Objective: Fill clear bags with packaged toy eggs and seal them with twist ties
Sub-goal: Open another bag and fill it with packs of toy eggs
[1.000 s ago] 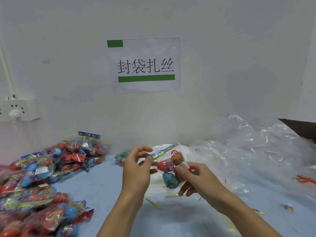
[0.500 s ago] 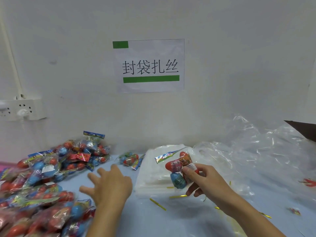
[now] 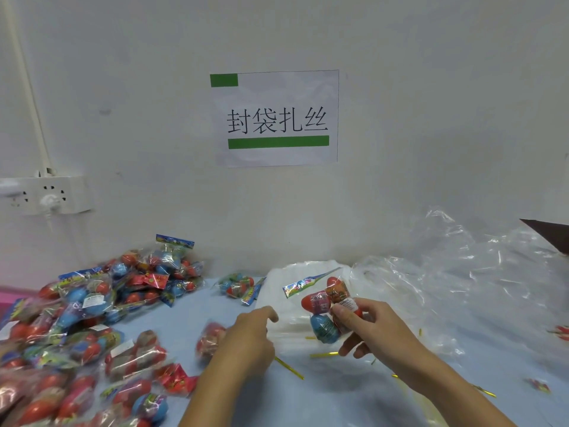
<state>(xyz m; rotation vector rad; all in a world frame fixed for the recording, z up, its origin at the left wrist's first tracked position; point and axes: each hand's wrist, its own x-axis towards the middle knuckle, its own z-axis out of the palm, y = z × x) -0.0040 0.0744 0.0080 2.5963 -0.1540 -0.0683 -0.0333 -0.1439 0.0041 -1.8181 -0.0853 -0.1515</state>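
Note:
My right hand pinches a clear packet of toy eggs with red, orange and blue eggs, lifted just above a flat stack of clear bags. My left hand is low over the blue table, left of the stack, its fingers curled on a blurred red egg packet. Gold twist ties lie loose on the table between and beneath my hands.
A big heap of egg packets fills the left of the blue table. One lone packet lies by the wall. Crumpled clear plastic covers the right. A wall socket and a paper sign hang behind.
My left hand let go of the packet held by my right hand, reached left to the heap, and has come back toward the middle with a red packet. My right hand barely moved.

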